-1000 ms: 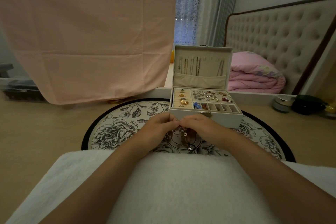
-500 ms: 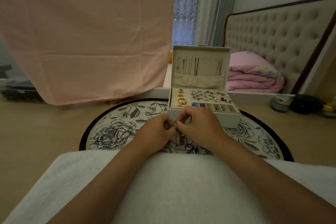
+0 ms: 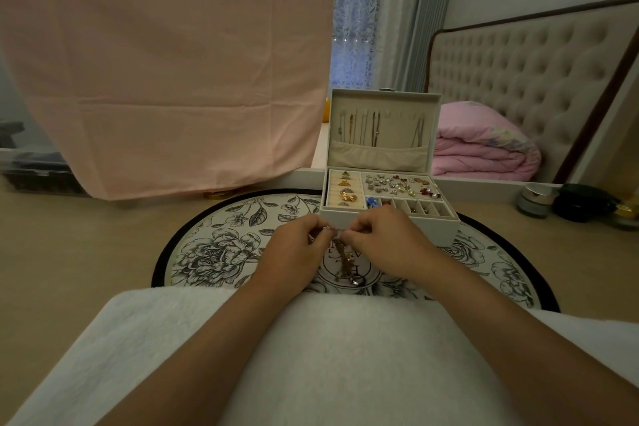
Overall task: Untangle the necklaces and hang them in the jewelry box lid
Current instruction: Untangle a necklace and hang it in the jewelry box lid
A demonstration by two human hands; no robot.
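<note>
Both hands meet just in front of the jewelry box (image 3: 446, 230). The left hand (image 3: 295, 247) has its fingers curled in, thumb and forefinger pinching the top of the tangled necklaces (image 3: 342, 254); the right hand (image 3: 385, 242) pinches the same knot from the other side, fingers tucked tight; the two sets of fingertips nearly touch. The strands dangle between the wrists, a gold-coloured clump with a pendant at the bottom, over the middle of the round floral rug (image 3: 221, 245). Behind, the lid (image 3: 383, 105) stands upright and open, with several hung necklaces (image 3: 366, 130) already in it above a pocket; the tray below holds small jewelry in compartments. A white blanket (image 3: 345, 356) covers the lap; a pink cloth (image 3: 166, 62) hangs at left; a folded pink quilt (image 3: 484, 152) lies at right.
</note>
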